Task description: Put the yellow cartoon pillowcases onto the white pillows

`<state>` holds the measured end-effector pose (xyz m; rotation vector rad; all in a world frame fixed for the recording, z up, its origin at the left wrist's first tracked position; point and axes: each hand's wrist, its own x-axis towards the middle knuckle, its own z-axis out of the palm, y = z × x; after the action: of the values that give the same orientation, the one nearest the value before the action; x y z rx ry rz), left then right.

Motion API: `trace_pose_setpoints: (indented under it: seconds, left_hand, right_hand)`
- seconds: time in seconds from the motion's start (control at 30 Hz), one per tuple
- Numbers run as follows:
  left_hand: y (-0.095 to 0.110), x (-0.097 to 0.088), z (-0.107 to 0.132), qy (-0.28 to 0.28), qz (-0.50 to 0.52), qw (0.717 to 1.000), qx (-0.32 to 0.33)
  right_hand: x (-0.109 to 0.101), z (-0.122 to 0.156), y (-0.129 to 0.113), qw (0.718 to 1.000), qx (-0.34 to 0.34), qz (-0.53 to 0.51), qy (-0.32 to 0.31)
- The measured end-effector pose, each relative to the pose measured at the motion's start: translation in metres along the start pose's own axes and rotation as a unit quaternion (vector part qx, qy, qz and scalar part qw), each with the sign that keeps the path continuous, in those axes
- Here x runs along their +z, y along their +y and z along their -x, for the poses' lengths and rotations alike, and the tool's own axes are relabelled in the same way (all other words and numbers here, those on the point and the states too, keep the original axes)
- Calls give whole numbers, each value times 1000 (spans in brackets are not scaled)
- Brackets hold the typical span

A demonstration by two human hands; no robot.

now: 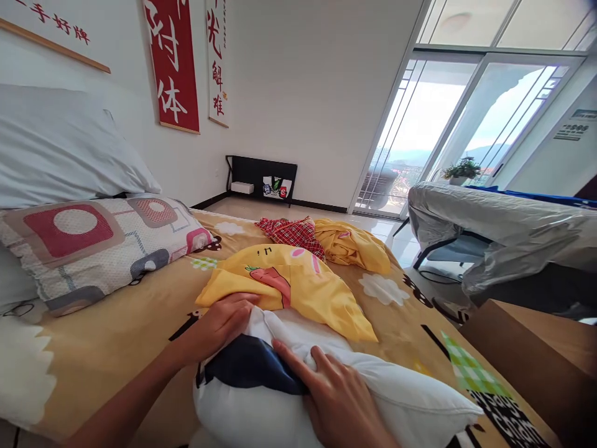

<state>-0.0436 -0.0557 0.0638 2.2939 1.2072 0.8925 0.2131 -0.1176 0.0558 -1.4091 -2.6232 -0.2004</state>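
Observation:
A white pillow (pixel 410 389) with a dark blue patch lies in front of me on the bed, its far end against a yellow pillowcase (pixel 321 298) printed with a carrot. My left hand (pixel 231 320) is closed at the near edge of the pillowcase, beside the pillow's far left corner; its fingertips are partly hidden by the cloth. On top of the pillow, my right hand (pixel 342 389) presses down, with white fabric bunched between its thumb and fingers.
A patterned pillow (pixel 112 239) and a white pillow (pixel 65 146) lie to the left. Red checked cloth (pixel 291 233) and crumpled yellow cloth (pixel 352 242) are at the bed's far side. A cardboard box (pixel 532 354) and a plastic-covered table (pixel 494 218) stand to the right.

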Motion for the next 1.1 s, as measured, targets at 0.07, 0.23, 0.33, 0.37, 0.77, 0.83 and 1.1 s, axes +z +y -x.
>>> trace_pose_setpoints:
  seconds: [0.07, 0.23, 0.33, 0.37, 0.77, 0.83, 1.1]
  left_hand:
    - [-15, -1, -9, -3, -144, 988, 57]
    - [-51, 0, -36, -38, -316, 941, 116]
    - [-64, 11, -43, 56, -355, 929, 94]
    - [-66, 16, -44, 92, -360, 924, 91]
    - [-52, 6, -28, 228, -256, 935, 84]
    - [-46, 5, -39, 192, -133, 972, 19]
    - [-15, 10, -62, 132, 25, 988, -83]
  right_hand:
    - [0, 0, -2, 1000, 3, 0, -3]
    - [-5, -6, -6, 1000, 9, 4, -10]
    - [-9, -9, -7, 999, 23, 5, -41]
    - [-10, -10, -7, 998, 30, 4, -48]
    - [-32, -49, 10, 996, 46, -47, -59]
    - [-32, -58, 5, 997, 36, -39, -61]
    - [-29, -79, -4, 998, -6, -50, -49]
